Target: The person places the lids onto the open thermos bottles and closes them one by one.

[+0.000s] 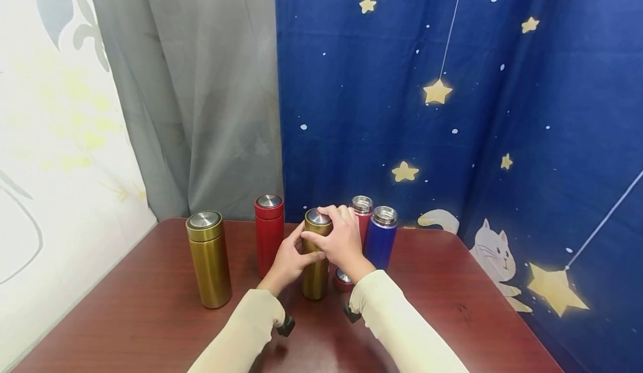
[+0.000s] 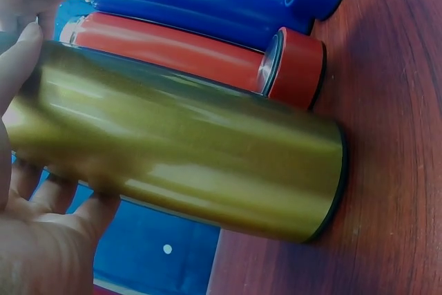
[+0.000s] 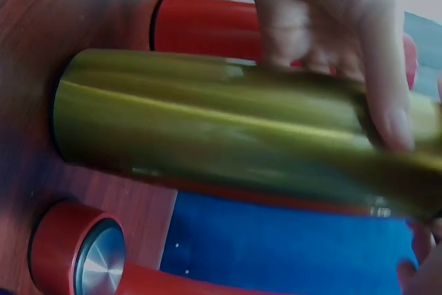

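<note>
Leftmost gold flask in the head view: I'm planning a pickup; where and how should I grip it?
Grip the leftmost gold flask mid-body, below its lid, probably from the left: it stands upright, round and straight-sided, while the lidded red flask and left hand are to its right.

Table [image 1: 125,317]: smooth, glossy, wood-grained. Centre gold bottle [image 2: 186,143]: smooth, satin, metallic-looking. Left gold bottle [image 1: 211,272], nearest the table's left edge: same finish; lid top [image 1: 205,219]: shiny metal. Blue bottle [image 1: 380,244], toward the far right corner: smooth, glossy; neck [image 1: 385,216]: bright, metal-looking. Blue curtain [image 1: 351,82], beyond the far edge: matt cloth.
</note>
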